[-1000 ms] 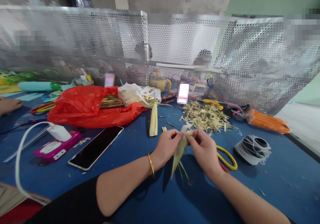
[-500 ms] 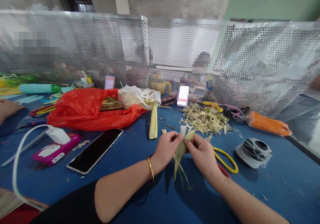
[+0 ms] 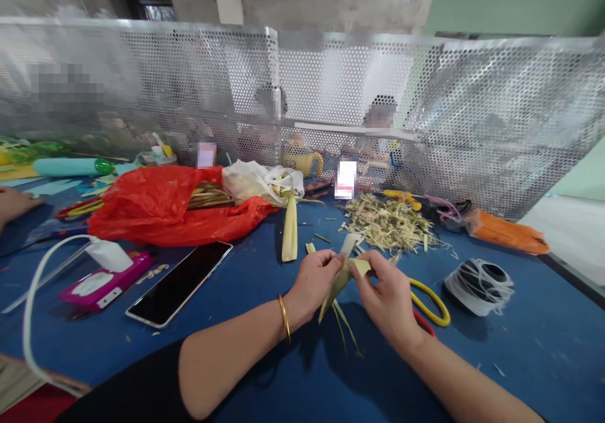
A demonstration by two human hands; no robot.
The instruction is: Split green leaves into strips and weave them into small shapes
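Observation:
A pale green, flat dried leaf strip [image 3: 336,287], like corn husk, is held between both hands over the blue table. My left hand [image 3: 317,279], with a gold bangle on the wrist, pinches it together with a whitish strip [image 3: 350,244] that sticks up. The fingers of my right hand [image 3: 385,290] are closed on the strip's upper end, which is bent over. Thin green strands [image 3: 345,325] hang below. Beyond the hands lies a heap of cut husk scraps [image 3: 390,221]. Another folded pale husk [image 3: 290,231] lies further left.
A phone [image 3: 179,284], a purple power strip [image 3: 106,281] and a red plastic bag [image 3: 146,202] are on the left. Yellow-and-red scissor handles [image 3: 432,303], a spool of white thread [image 3: 479,287] and an orange packet [image 3: 508,231] lie right. A perforated metal screen [image 3: 340,82] stands behind. Another person's hand [image 3: 19,205] rests far left.
My right hand has bent the upper end of the leaf strip over toward me and right. The lower tip has swung left and up. My left hand has barely moved.

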